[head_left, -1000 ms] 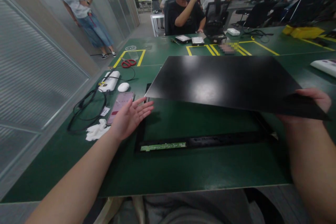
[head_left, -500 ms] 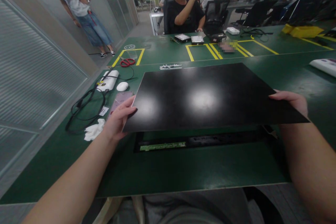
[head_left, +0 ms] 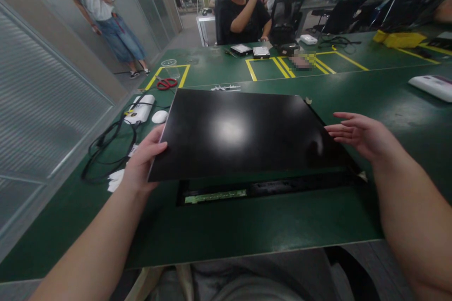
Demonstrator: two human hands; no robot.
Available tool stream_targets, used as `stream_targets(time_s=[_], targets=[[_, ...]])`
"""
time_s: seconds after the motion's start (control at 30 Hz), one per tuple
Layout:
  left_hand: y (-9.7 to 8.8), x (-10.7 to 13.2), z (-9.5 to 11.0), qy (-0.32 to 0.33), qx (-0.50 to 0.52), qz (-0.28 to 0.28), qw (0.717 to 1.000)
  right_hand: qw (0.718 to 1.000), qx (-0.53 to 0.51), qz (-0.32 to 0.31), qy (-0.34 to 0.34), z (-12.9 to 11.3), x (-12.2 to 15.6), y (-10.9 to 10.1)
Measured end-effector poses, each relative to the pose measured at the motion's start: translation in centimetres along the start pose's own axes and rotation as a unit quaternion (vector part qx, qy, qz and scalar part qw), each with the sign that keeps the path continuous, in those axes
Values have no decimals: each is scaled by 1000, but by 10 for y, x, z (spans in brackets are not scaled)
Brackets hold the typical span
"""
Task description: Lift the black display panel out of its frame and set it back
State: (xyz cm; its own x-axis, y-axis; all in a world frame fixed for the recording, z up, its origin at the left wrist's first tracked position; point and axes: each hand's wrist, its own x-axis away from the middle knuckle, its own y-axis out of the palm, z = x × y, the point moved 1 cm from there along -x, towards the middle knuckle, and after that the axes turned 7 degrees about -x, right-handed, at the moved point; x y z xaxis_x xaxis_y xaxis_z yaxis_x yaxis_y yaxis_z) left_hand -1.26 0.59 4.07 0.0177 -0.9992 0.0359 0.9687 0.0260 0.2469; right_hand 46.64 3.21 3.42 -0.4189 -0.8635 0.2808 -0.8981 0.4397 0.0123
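On the green table (head_left: 247,230) lies a black frame (head_left: 289,187), with a glossy black panel (head_left: 226,136) over it, left end raised and not set down; whether its right end rests is unclear. The left hand (head_left: 141,160) grips its left edge. The right hand (head_left: 365,136), gripping half a second ago, now has its fingers spread beside the right edge; the panel has shifted left.

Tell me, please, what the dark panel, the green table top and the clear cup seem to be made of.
Dark panel: glass or plastic, glossy; it mirrors a bright light, but the look cannot settle which.
Green table top: perhaps laminate or rubber, satin; its reflections are soft.
Clear cup: probably plastic, transparent; the table shows through its wall.
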Motion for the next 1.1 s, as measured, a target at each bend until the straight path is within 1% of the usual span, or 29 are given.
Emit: stream_targets(time_s=[0.13, 0.23, 0.33, 0.43, 0.8, 0.97, 1.1], targets=[[-9, -2, -7, -12, -19, -15, 1000, 998, 41, 26, -28, 2, 0, 1], [-11, -3, -11, -14, -25, -35, 999, 997, 57, 33, -45, 4, -4, -1], [-9, -3, -14, -13, -28, -44, 999, 995, 71, 40, -56, 6, -6, -2], [-7, -1, -17, -12, -28, -38, 999, 993, 93, 50, -58, 6, -7, -2], [-2, 0, -23, -38, -43, -58, 997, 987, 130, 61, -65, 7, -10, -6], [6, 1, -20, -67, -79, -47, 994, 984, 145, 73, -69, 9, -11, -6], [9, 0, -20, -73, -97, -44, 992, 983, 152, 68, -75, 11, -12, -6]])
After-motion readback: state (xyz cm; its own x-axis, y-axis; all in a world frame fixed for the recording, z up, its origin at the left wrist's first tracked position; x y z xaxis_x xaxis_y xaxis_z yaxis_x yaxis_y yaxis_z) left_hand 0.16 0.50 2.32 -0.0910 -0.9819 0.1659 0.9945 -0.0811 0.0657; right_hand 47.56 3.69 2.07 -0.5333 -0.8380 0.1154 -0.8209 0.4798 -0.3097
